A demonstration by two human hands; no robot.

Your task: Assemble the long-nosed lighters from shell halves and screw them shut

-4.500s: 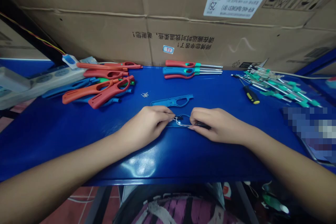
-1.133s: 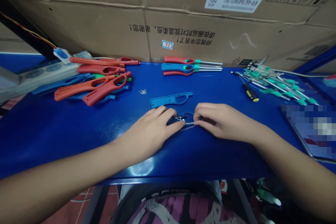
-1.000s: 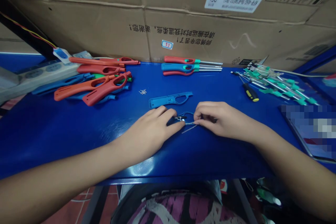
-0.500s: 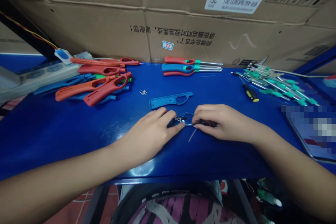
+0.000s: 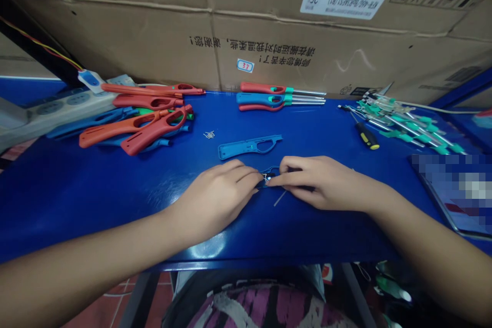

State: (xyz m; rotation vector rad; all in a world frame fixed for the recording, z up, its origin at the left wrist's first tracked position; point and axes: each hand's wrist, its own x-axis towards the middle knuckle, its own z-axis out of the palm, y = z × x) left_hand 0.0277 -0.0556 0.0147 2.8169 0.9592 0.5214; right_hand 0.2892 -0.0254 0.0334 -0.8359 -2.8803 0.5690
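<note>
A blue lighter casing half (image 5: pixel 271 168) lies low over the table between my hands, with a small black part (image 5: pixel 271 175) and pale wire in it. My left hand (image 5: pixel 219 197) is closed around its handle end, which the fingers mostly hide. My right hand (image 5: pixel 323 182) grips the front end, its index finger reaching left onto the small parts inside. A thin grey strip (image 5: pixel 280 198) sticks out below the right fingers. Just beyond the hands rests another blue casing half (image 5: pixel 238 149), its hollow side up.
Red, orange and blue casings (image 5: pixel 154 130) are heaped at left beside a power strip (image 5: pixel 54 107). Assembled lighters (image 5: pixel 265 98) lie at the back, near small pale pins (image 5: pixel 209 135). Metal tubes with green parts (image 5: pixel 407 120), a screwdriver (image 5: pixel 367 136) and a tablet-like device (image 5: pixel 453 210) are at right.
My right index finger has moved left onto the small parts in the casing. My left fingers have shifted slightly and now lie closer together. The loose casings have not moved.
</note>
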